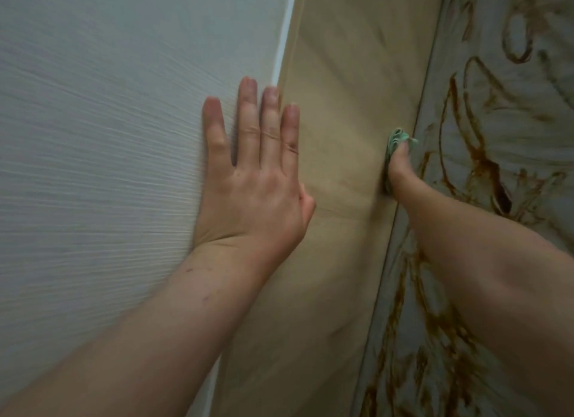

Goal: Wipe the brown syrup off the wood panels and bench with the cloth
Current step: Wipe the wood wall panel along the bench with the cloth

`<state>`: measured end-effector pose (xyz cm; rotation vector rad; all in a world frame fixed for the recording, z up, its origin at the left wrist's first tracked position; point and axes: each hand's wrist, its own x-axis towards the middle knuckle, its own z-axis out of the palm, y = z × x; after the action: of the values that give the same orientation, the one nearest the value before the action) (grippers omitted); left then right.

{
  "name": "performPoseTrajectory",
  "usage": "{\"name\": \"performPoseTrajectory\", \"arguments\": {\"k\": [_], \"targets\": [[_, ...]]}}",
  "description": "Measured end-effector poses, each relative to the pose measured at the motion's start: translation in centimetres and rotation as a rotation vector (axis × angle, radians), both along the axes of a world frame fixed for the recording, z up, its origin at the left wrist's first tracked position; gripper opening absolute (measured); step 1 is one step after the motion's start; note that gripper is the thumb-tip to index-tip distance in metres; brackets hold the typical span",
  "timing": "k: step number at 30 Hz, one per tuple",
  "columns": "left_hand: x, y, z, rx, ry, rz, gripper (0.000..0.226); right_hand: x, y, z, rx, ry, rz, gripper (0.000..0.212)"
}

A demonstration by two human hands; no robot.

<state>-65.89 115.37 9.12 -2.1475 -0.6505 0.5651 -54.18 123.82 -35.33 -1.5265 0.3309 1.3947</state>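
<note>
Wiping step: right grip (400, 174) holding cloth (396, 137), left grip (254, 180) flat and wide. Next, rub brown syrup (484, 165) just right of grip.

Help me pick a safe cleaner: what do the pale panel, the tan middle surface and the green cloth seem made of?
Pale panel: likely wood or wood-look laminate, matte whitewashed, shown by fine parallel grain lines. Tan surface: probably fabric or soft covering, matte, with shallow creases. Green cloth: thin soft textile, its folded layers showing at the edge; weave too small to tell.
</note>
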Motion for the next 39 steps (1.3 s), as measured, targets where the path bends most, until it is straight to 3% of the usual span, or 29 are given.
{"name": "performPoseTrajectory", "arguments": {"k": [2,6,8,11,14,16,19,22,24,26,27,29,31,33,36,39], "targets": [[-0.1,0.1,0.0,0.016,0.004,-0.012,0.082,-1.5,0.4,-5.8,-0.028,-0.03,0.036,0.11],[-0.1,-0.1,0.1,0.025,0.014,-0.011,0.082,-9.7,-7.3,-5.0,-0.082,0.063,0.074,0.113],[-0.1,0.0,0.1,0.032,0.013,-0.006,0.082,-13.8,-11.5,-2.1,-0.145,0.218,0.098,0.11],[0.2,-0.1,0.3,0.021,0.005,0.0,0.083,-13.7,-14.7,6.6,-0.214,0.438,0.102,0.088],[0.3,-0.2,0.3,0.027,0.009,-0.001,0.082,-8.7,-11.5,8.7,-0.209,0.532,0.185,0.097],[0.3,-0.2,0.3,0.034,0.026,-0.001,0.081,-4.4,-7.0,6.9,-0.141,0.454,0.087,0.106],[0.0,-0.1,0.0,0.046,0.033,-0.019,0.081,-0.8,-1.4,0.7,-0.037,0.15,-0.129,0.092],[-0.1,-0.1,0.1,0.06,0.027,-0.016,0.082,-3.7,-4.4,6.4,0.055,-0.028,-0.097,0.08],[0.0,-0.2,0.0,0.06,0.033,-0.013,0.082,-10.5,-9.5,5.6,-0.001,0.037,0.026,0.079],[0.0,-0.2,0.1,0.053,0.034,-0.015,0.082,-17.9,-14.9,2.8,-0.116,0.277,-0.014,0.111],[0.0,-0.2,0.2,0.051,0.029,-0.016,0.082,-20.2,-16.8,2.9,-0.166,0.404,-0.031,0.116],[0.0,-0.2,0.2,0.056,0.026,-0.015,0.082,-19.8,-18.6,8.0,-0.228,0.574,0.017,0.093],[0.2,-0.4,0.2,0.064,0.044,-0.012,0.082,-17.1,-17.4,12.0,-0.219,0.627,0.069,0.084],[0.1,-0.4,0.2,0.067,0.054,-0.009,0.082,-13.1,-14.4,13.5,-0.162,0.574,0.041,0.084],[0.1,-0.3,0.1,0.061,0.037,-0.006,0.083,-7.2,-9.2,15.6,-0.093,0.334,-0.066,0.072],[0.0,-0.4,0.1,0.052,0.029,-0.005,0.083,-5.4,-7.4,20.6,0.081,-0.075,-0.011,0.064]]}}
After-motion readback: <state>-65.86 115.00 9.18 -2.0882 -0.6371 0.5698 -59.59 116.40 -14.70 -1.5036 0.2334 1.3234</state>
